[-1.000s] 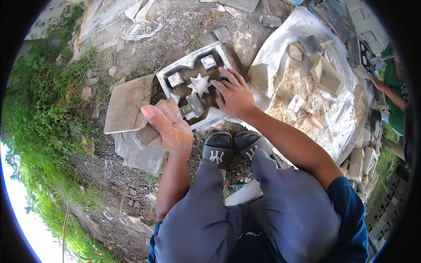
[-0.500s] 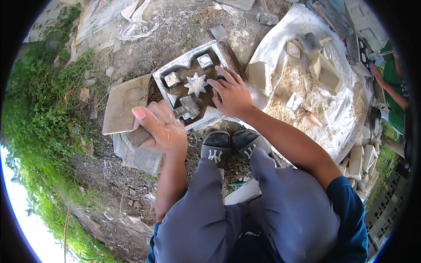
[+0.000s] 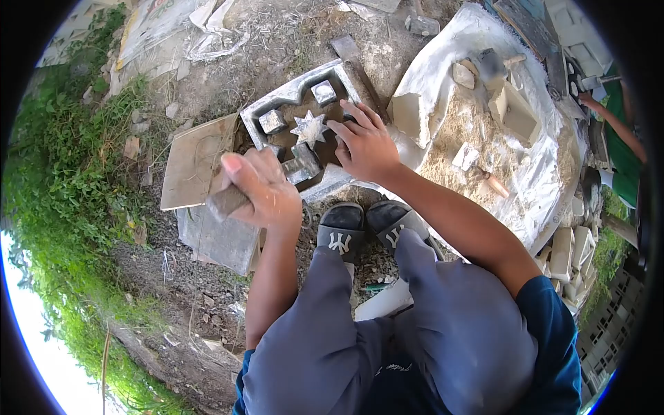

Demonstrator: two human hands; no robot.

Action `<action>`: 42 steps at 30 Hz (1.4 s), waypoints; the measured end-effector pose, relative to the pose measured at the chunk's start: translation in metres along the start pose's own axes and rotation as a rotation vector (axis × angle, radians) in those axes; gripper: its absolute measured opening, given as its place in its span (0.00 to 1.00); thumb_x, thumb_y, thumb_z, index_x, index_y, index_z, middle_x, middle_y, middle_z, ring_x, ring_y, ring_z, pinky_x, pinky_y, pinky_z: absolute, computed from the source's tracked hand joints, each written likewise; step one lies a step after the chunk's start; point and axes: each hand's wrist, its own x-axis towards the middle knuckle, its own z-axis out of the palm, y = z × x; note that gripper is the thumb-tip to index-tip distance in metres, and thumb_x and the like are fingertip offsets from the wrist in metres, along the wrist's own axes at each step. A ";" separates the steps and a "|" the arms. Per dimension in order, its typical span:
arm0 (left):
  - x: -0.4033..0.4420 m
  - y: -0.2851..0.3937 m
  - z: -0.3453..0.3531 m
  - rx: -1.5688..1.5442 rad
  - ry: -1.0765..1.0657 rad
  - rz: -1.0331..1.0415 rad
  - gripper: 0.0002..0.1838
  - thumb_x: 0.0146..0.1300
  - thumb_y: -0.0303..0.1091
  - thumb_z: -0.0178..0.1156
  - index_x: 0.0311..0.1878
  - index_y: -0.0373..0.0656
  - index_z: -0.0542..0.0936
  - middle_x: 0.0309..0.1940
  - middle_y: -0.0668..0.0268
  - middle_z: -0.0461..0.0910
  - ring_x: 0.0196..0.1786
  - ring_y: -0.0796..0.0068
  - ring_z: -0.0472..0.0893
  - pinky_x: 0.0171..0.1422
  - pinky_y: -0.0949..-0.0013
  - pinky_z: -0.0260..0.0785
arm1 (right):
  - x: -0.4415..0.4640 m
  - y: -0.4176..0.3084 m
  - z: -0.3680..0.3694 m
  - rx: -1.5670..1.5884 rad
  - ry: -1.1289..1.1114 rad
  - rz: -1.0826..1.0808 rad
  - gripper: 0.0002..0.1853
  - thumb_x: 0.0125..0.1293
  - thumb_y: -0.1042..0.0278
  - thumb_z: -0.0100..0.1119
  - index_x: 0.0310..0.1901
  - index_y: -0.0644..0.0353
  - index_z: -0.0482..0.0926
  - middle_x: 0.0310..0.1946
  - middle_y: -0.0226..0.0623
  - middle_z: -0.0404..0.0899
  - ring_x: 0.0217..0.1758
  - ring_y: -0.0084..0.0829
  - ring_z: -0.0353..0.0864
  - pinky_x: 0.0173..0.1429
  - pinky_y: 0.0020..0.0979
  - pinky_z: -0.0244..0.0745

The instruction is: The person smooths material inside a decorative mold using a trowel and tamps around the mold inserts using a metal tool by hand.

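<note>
Tan board [image 3: 197, 164] at far left, its edge close to the mould's left end; little side room there. My left hand [image 3: 266, 187] is clenched round the handle of a hammer [image 3: 305, 160], handle butt poking out past my thumb. Since half a second ago the fist and hammer head have shifted slightly up the view, head nearer the metal star [image 3: 309, 129]. Lift or swing, can't tell; contact with the block [image 3: 299, 177] below it, can't tell either. For the work, I judge, that leaves less margin at the star's points.

Mould [image 3: 289, 88] sits on the ground ahead of my sandals [image 3: 342, 227], walls raised all round, blocks standing inside with narrow channels between. My right hand [image 3: 366, 144] is released, fingers spread over the right end, little changed; fingertip contact unclear. Flat bar [image 3: 365, 84] hugs that end. Further right, white sheet [image 3: 432, 66] with sand [image 3: 443, 169] and a trowel [image 3: 495, 185]. Open air above the mould, between hammer and fingers, is tight.
</note>
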 end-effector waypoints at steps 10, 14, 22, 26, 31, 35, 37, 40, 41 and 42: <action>0.008 0.013 0.009 0.001 -0.015 -0.065 0.21 0.77 0.32 0.53 0.25 0.48 0.60 0.12 0.75 0.57 0.14 0.84 0.52 0.20 0.74 0.46 | 0.003 -0.002 0.000 -0.008 -0.020 -0.003 0.22 0.62 0.69 0.56 0.59 0.56 0.79 0.47 0.37 0.84 0.77 0.37 0.61 0.81 0.47 0.52; 0.006 0.012 -0.013 -0.193 -0.067 -0.010 0.19 0.76 0.31 0.55 0.29 0.50 0.60 0.12 0.74 0.57 0.13 0.84 0.53 0.19 0.73 0.46 | 0.003 0.000 -0.003 0.002 -0.018 0.005 0.22 0.61 0.69 0.56 0.59 0.57 0.78 0.47 0.38 0.84 0.77 0.39 0.61 0.81 0.47 0.53; 0.008 0.005 -0.005 0.006 -0.074 0.004 0.10 0.75 0.35 0.56 0.36 0.54 0.66 0.13 0.73 0.61 0.12 0.84 0.55 0.15 0.76 0.48 | -0.005 -0.005 0.000 -0.007 -0.046 0.010 0.21 0.62 0.68 0.55 0.58 0.57 0.78 0.47 0.39 0.84 0.77 0.39 0.62 0.81 0.48 0.54; 0.008 0.019 -0.008 -0.141 -0.166 -0.084 0.22 0.77 0.33 0.54 0.23 0.48 0.59 0.13 0.75 0.58 0.16 0.85 0.52 0.22 0.72 0.44 | 0.001 -0.004 -0.001 -0.010 -0.022 0.002 0.21 0.62 0.68 0.56 0.58 0.56 0.79 0.48 0.38 0.84 0.77 0.39 0.61 0.81 0.47 0.53; 0.009 0.009 0.001 0.069 -0.088 -0.093 0.25 0.78 0.34 0.52 0.21 0.49 0.58 0.12 0.76 0.56 0.15 0.85 0.49 0.21 0.71 0.43 | 0.001 -0.003 0.002 -0.017 -0.017 0.011 0.21 0.62 0.69 0.55 0.58 0.55 0.79 0.47 0.38 0.84 0.77 0.39 0.62 0.81 0.47 0.54; 0.009 0.018 -0.011 -0.142 -0.136 -0.066 0.21 0.77 0.33 0.53 0.24 0.48 0.61 0.13 0.76 0.57 0.16 0.87 0.52 0.22 0.73 0.43 | 0.002 -0.004 -0.004 -0.024 -0.053 0.006 0.21 0.62 0.69 0.55 0.58 0.55 0.79 0.47 0.37 0.84 0.77 0.39 0.62 0.81 0.46 0.54; 0.010 0.019 0.004 0.063 0.028 -0.111 0.21 0.77 0.33 0.53 0.24 0.48 0.62 0.13 0.76 0.57 0.16 0.86 0.52 0.21 0.74 0.43 | -0.003 -0.006 0.000 -0.016 -0.037 0.006 0.21 0.62 0.69 0.55 0.58 0.55 0.79 0.46 0.37 0.84 0.77 0.39 0.62 0.81 0.46 0.54; 0.004 0.022 -0.003 -0.044 0.054 -0.115 0.22 0.77 0.32 0.54 0.23 0.49 0.61 0.14 0.77 0.57 0.17 0.86 0.52 0.22 0.73 0.43 | 0.000 -0.003 -0.001 -0.017 -0.018 0.003 0.21 0.62 0.69 0.55 0.59 0.55 0.79 0.46 0.37 0.84 0.77 0.38 0.62 0.81 0.47 0.54; 0.004 0.019 -0.013 -0.071 -0.178 -0.055 0.23 0.77 0.32 0.55 0.22 0.49 0.60 0.15 0.76 0.57 0.17 0.85 0.53 0.22 0.73 0.44 | 0.001 -0.003 -0.001 -0.014 -0.020 0.002 0.21 0.62 0.69 0.55 0.59 0.55 0.79 0.46 0.37 0.84 0.77 0.38 0.62 0.81 0.47 0.54; 0.004 0.017 -0.010 -0.070 -0.179 -0.057 0.23 0.77 0.32 0.55 0.22 0.49 0.60 0.15 0.76 0.57 0.17 0.85 0.53 0.22 0.73 0.44 | 0.000 -0.003 -0.001 -0.013 -0.020 0.005 0.21 0.62 0.69 0.55 0.59 0.55 0.79 0.46 0.37 0.84 0.77 0.38 0.62 0.81 0.47 0.54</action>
